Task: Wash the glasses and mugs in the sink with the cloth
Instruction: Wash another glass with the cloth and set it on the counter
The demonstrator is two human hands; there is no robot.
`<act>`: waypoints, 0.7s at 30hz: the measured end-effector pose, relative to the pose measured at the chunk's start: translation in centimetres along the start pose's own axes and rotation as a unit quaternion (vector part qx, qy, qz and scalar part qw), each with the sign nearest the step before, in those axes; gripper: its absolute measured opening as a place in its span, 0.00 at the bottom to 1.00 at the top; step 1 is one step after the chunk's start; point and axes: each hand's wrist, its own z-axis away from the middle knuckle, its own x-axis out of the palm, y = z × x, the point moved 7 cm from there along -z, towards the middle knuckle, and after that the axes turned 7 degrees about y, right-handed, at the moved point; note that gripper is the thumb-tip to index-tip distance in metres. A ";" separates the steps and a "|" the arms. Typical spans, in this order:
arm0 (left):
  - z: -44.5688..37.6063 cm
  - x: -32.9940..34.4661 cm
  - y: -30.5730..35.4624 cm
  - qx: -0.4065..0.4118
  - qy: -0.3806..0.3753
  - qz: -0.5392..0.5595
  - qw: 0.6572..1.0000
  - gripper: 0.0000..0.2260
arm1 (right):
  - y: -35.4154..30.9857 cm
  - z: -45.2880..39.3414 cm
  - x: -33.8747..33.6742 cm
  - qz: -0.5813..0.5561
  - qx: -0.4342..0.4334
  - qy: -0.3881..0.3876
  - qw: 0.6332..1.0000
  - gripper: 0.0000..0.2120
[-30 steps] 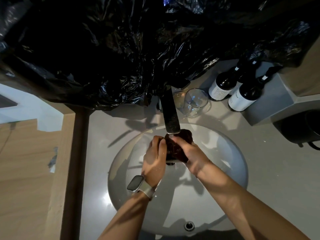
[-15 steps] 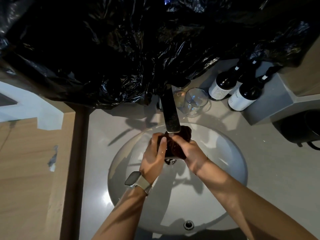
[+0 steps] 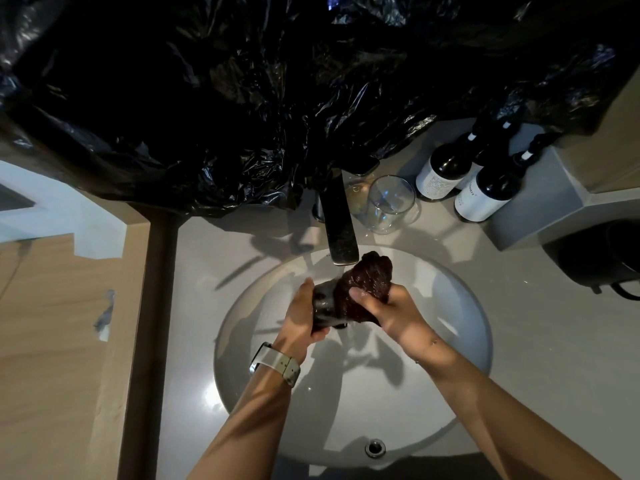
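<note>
Over the white sink basin (image 3: 450, 393), just below the flat metal tap spout (image 3: 341, 233), both my hands work together. My left hand (image 3: 301, 317), with a watch on the wrist, grips a dark glossy mug (image 3: 323, 301); most of it is hidden by fingers and cloth. My right hand (image 3: 391, 310) grips a wet dark reddish-brown cloth (image 3: 369, 282) bunched against the mug's right side. A clear empty glass (image 3: 391, 202) stands on the counter behind the basin, right of the tap. A second clear glass (image 3: 356, 194) stands just behind it.
Two dark bottles with white labels (image 3: 445, 173) (image 3: 485, 197) stand at the back right beside a grey block (image 3: 533, 206). A black kettle (image 3: 602, 254) sits at the right edge. Crumpled black plastic (image 3: 242, 98) hangs over the back. The overflow hole (image 3: 375, 448) is at the basin's near rim.
The cloth has shifted right and up from under the spout. My hands have drawn slightly apart, and the dark mug now shows in my left hand.
</note>
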 end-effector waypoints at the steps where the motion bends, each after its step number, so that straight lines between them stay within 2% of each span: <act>1: 0.0 -0.2 -0.2 -0.009 0.003 0.015 1.000 0.22 | -0.1 0.2 -0.9 0.013 -0.013 0.009 1.000 0.02; 6: -0.4 -0.2 -1.0 -0.071 -0.028 0.121 0.990 0.19 | -1.6 -0.1 -4.9 0.126 -0.067 0.068 0.987 0.08; 8: -0.4 0.7 -0.6 -0.080 -0.058 0.117 0.988 0.19 | -1.8 0.1 -4.5 0.068 -0.031 0.030 0.997 0.08; 10: -0.5 1.3 -0.2 -0.077 -0.073 0.121 0.987 0.19 | -1.7 0.8 -3.2 -0.024 0.045 -0.021 0.998 0.08; 11: -0.3 2.0 0.1 -0.074 -0.084 0.124 0.986 0.19 | -1.5 1.0 -2.9 -0.044 0.067 -0.035 0.996 0.13; 13: 0.0 2.7 0.7 -0.067 -0.102 0.128 0.984 0.18 | -1.2 0.8 -2.1 -0.022 0.058 -0.053 0.997 0.22; 16: -0.1 2.9 0.7 -0.058 -0.112 0.121 0.985 0.17 | -1.1 0.1 -1.0 0.054 0.019 -0.042 0.997 0.16; 19: -0.3 2.5 0.1 -0.060 -0.111 0.110 0.986 0.20 | -1.2 -0.3 -0.9 -0.014 0.032 -0.017 0.999 0.14; 21: -0.2 2.4 0.0 -0.058 -0.111 0.107 0.986 0.20 | -0.7 -0.8 -0.6 -0.031 0.056 -0.030 0.998 0.16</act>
